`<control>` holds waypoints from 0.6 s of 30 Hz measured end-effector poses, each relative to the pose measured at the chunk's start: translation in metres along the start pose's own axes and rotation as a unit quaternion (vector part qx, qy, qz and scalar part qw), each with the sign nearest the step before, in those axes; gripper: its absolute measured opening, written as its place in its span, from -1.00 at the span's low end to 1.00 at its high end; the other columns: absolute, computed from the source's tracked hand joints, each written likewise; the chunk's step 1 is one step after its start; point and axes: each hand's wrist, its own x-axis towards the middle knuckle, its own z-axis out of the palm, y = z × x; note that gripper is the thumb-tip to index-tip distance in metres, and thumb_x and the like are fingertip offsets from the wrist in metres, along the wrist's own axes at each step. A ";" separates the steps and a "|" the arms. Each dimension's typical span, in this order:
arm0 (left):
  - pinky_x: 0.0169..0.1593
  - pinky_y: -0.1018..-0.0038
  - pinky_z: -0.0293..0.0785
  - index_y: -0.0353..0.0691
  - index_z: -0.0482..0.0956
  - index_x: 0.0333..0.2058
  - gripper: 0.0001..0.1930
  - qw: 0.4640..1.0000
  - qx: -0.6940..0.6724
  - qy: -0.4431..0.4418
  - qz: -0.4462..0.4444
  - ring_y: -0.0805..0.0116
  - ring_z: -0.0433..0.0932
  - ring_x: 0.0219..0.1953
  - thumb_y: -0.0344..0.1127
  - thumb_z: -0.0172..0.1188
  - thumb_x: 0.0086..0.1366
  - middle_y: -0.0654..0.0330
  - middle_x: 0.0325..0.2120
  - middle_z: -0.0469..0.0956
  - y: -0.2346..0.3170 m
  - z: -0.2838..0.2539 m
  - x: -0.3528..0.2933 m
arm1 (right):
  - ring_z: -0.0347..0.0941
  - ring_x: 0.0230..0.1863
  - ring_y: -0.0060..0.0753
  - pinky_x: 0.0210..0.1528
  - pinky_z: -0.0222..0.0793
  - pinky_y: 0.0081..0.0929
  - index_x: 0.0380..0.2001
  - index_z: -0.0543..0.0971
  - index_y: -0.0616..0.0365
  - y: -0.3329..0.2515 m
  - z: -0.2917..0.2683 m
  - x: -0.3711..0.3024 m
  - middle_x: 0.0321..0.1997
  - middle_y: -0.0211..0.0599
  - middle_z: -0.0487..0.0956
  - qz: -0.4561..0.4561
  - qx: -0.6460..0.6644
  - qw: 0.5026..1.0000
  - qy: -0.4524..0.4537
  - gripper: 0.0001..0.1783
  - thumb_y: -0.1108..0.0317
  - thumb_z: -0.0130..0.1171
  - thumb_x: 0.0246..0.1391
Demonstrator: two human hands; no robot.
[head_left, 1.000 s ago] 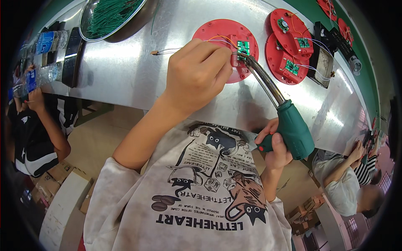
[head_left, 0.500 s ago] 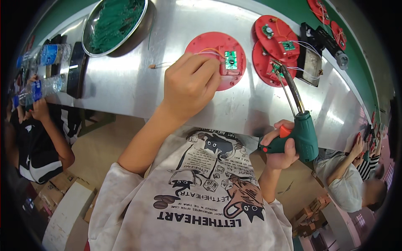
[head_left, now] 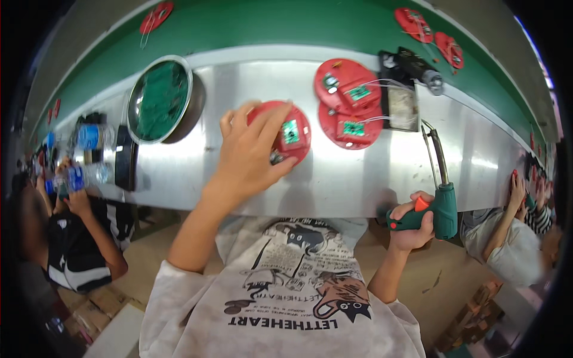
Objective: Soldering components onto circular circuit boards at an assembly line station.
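Observation:
My left hand [head_left: 249,152] is spread over a red round plastic housing [head_left: 302,147] lying on the metal bench. Its fingers reach across the housing, with the thumb near the right-hand rim; they look apart rather than clenched. A green circuit board [head_left: 290,132] shows beside the index finger, and the palm hides the housing's left part. In my right hand [head_left: 413,230] is a green soldering gun [head_left: 446,209] with an orange trigger, held upright near the bench's front edge. Its metal tip stands by a dark tray [head_left: 404,107], apart from the housings.
Two red housings [head_left: 349,86] with boards and wires overlap right of centre. A steel bowl [head_left: 190,89] of green wires stands at left, beside a black box [head_left: 125,158] and water bottles [head_left: 89,137]. More housings [head_left: 413,25] lie on the green strip behind. Other people sit at both sides.
My left hand has gone from a pinch at the wires to spread fingers over the housing. The soldering gun's tip has come away from the right-hand housings. The view has shifted.

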 end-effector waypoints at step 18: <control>0.05 0.06 0.48 -0.01 0.54 0.11 -0.50 0.923 0.091 -0.291 0.233 -0.09 0.58 -0.04 0.13 0.03 0.35 -0.06 -0.18 0.64 0.091 0.212 0.426 | 0.35 -0.69 -0.39 -0.64 0.41 -0.41 -0.05 0.32 0.33 0.024 -0.030 0.011 -0.35 -0.12 0.46 -0.080 0.023 0.972 0.218 -0.49 0.00 -0.18 0.32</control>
